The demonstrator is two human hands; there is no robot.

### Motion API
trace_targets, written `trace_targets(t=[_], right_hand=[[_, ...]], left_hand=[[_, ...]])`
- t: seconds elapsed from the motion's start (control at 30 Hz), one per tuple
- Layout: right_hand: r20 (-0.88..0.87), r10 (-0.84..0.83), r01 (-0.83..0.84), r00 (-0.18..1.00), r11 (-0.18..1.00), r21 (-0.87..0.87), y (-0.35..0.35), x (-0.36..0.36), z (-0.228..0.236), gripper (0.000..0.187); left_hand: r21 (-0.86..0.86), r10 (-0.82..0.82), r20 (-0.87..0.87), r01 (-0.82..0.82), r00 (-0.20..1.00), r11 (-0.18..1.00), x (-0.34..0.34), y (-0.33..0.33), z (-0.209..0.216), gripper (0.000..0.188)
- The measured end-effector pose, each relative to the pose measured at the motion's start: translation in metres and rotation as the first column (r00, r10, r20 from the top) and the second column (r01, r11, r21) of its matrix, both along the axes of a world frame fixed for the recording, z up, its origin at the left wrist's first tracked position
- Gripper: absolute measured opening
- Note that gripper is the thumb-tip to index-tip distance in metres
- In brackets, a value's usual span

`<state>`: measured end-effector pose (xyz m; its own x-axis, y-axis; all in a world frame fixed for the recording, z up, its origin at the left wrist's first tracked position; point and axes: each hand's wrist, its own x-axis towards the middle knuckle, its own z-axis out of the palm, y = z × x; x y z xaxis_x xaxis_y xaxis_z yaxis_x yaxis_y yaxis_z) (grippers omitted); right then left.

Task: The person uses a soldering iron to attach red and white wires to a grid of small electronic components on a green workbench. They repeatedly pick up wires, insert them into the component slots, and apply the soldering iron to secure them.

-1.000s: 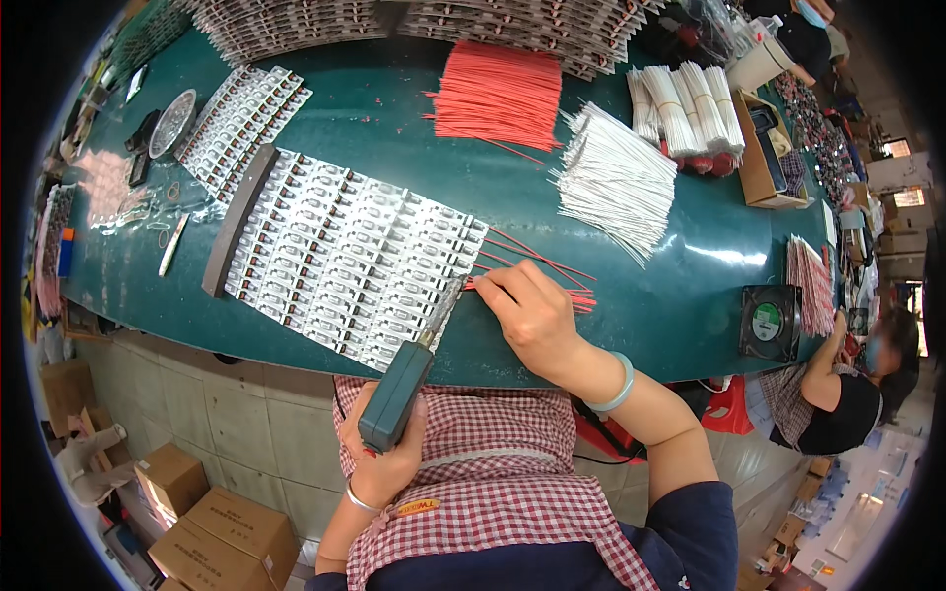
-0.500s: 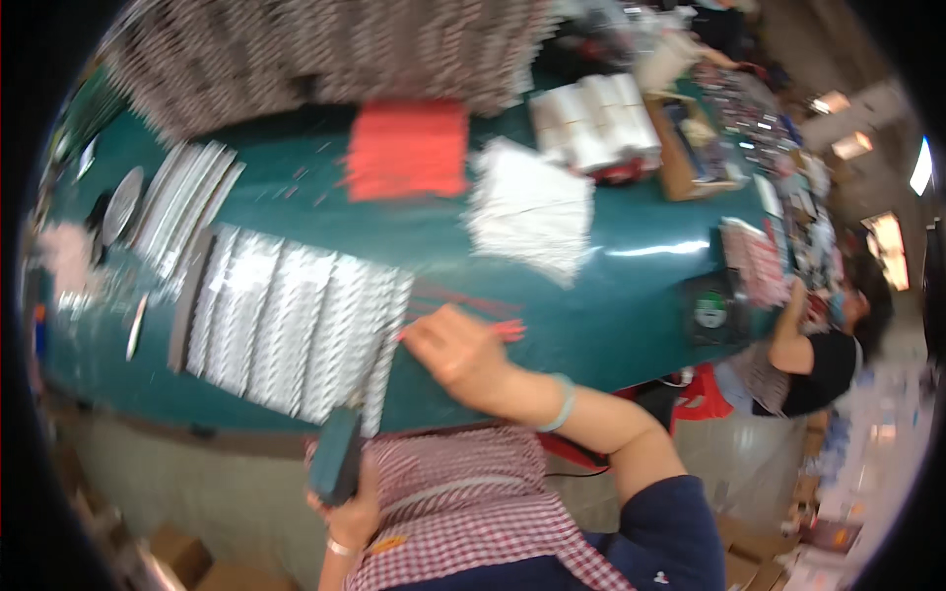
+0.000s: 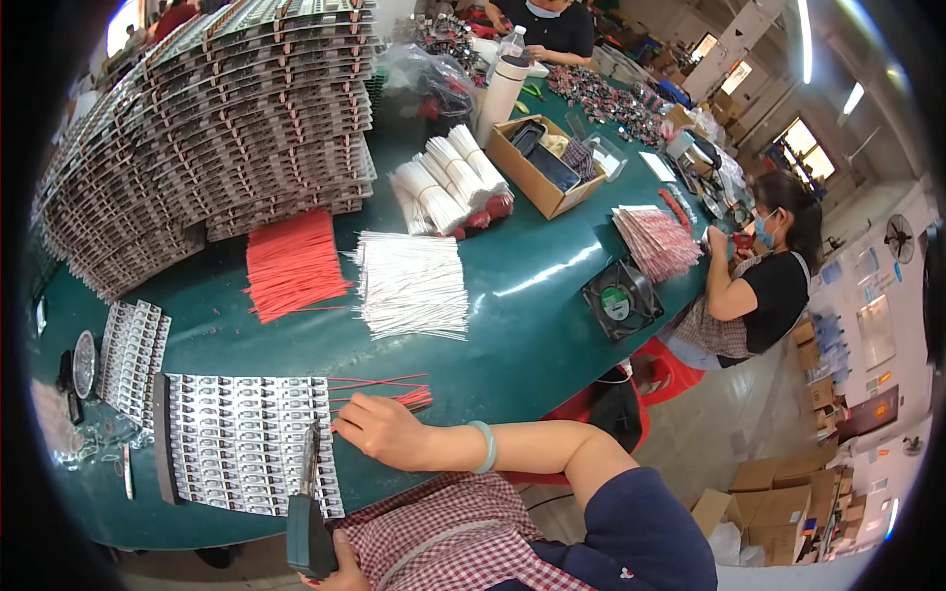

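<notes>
A panel of small white circuit boards (image 3: 232, 443) lies on the green table, a dark bar (image 3: 166, 440) along its left side. At the bottom, my left hand (image 3: 345, 569) is closed round the dark teal handle of a soldering iron (image 3: 307, 532). Its metal tip reaches over the panel's right part; I cannot tell whether it touches. My right hand (image 3: 386, 433) pinches at the panel's right edge, apparently on a thin red wire largely hidden by the fingers. Just beyond that hand, several red wires (image 3: 409, 396) stick out from the panel's edge.
Behind the panel lie piles of red wires (image 3: 294, 264) and white wires (image 3: 412, 288). Tall stacked boards (image 3: 227, 128) fill the far left. Bundled white wires (image 3: 448, 182), a cardboard box (image 3: 552, 197) and a black fan (image 3: 621, 298) stand farther right. A co-worker (image 3: 754, 286) sits at right.
The view has swung, showing more of the room. My left hand has brought the soldering iron's tip over the panel. The right hand stays by the panel's right edge.
</notes>
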<state>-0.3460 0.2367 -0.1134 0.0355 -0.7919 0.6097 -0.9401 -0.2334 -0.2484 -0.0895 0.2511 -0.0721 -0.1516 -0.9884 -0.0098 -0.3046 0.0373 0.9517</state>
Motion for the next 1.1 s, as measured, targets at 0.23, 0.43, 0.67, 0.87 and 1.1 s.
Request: trace_targets(t=[0.23,0.43,0.67,0.87,1.1], right_hand=[[-0.003,-0.013,0.013,1.0,0.999,0.033,0.002,-0.002,-0.004,0.021],[0.01,-0.001,0.001,1.0,0.999,0.039,0.0,-0.001,0.001,0.02],[0.017,-0.002,0.002,1.0,1.0,0.009,-0.001,0.002,-0.002,0.021],[0.011,0.0,-0.001,1.0,0.999,0.055,0.006,-0.007,0.001,0.023],[0.039,0.078,-0.081,0.996,0.993,0.089,-0.003,-0.007,0.017,0.022]], left_hand=[[0.099,0.05,-0.068,-0.043,0.996,0.994,0.017,-0.001,-0.031,0.031],[0.097,0.102,-0.041,-0.098,0.994,0.991,0.032,-0.033,-0.003,0.019],[-0.187,0.22,-0.238,-0.267,0.946,0.945,0.042,-0.091,0.068,0.04],[-0.497,0.291,-0.257,-0.385,0.921,0.778,0.081,-0.139,0.103,0.026],[-0.388,0.495,-0.062,-0.478,0.867,0.788,0.278,-0.218,0.05,0.033]])
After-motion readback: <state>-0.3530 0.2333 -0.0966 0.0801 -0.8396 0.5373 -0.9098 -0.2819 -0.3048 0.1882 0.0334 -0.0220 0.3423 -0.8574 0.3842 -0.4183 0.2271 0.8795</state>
